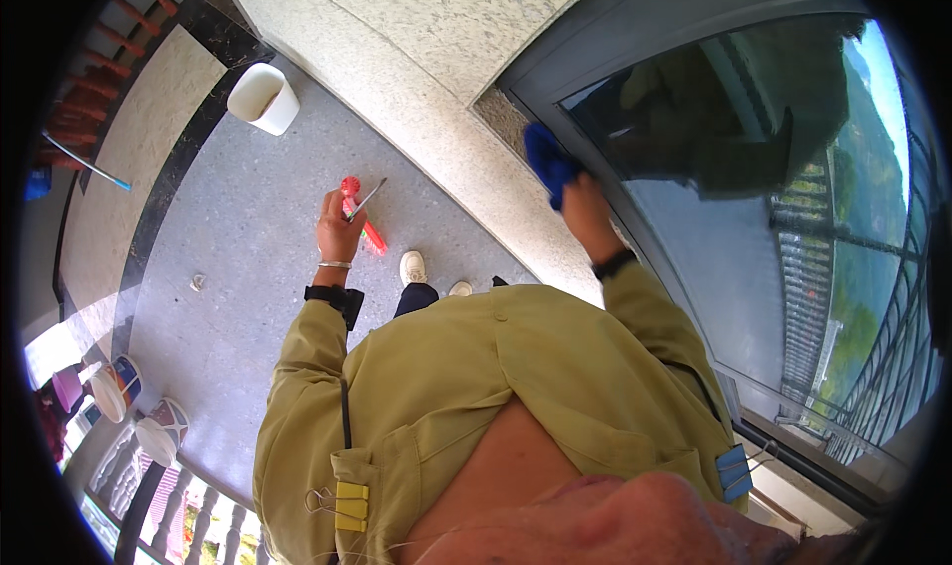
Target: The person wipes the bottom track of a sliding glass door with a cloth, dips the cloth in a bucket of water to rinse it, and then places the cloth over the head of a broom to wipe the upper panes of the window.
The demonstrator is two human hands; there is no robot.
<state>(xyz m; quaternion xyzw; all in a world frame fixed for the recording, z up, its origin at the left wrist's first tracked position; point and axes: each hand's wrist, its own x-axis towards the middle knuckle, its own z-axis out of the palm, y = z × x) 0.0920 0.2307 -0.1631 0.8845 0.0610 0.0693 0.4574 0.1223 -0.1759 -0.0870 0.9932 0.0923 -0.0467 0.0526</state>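
Note:
My right hand (585, 204) grips a dark blue cloth (549, 160) and presses it on the grey window frame (535, 93), at its corner beside the stone sill (502, 123). Away from the wall, my left hand (341, 227) holds a red brush (368, 227) with a round knobbed end, its bristles facing down. A thin metal tool (370, 199) sticks out of the same hand; its kind cannot be told. Glass (714, 268) fills the frame and reflects railings and hills.
A white plastic bin (264, 98) stands on the grey floor against the wall. Paint buckets (162, 431) stand by the balustrade (175, 502). A crumpled scrap (197, 281) lies on the floor. The textured wall (416, 119) runs close in front of me.

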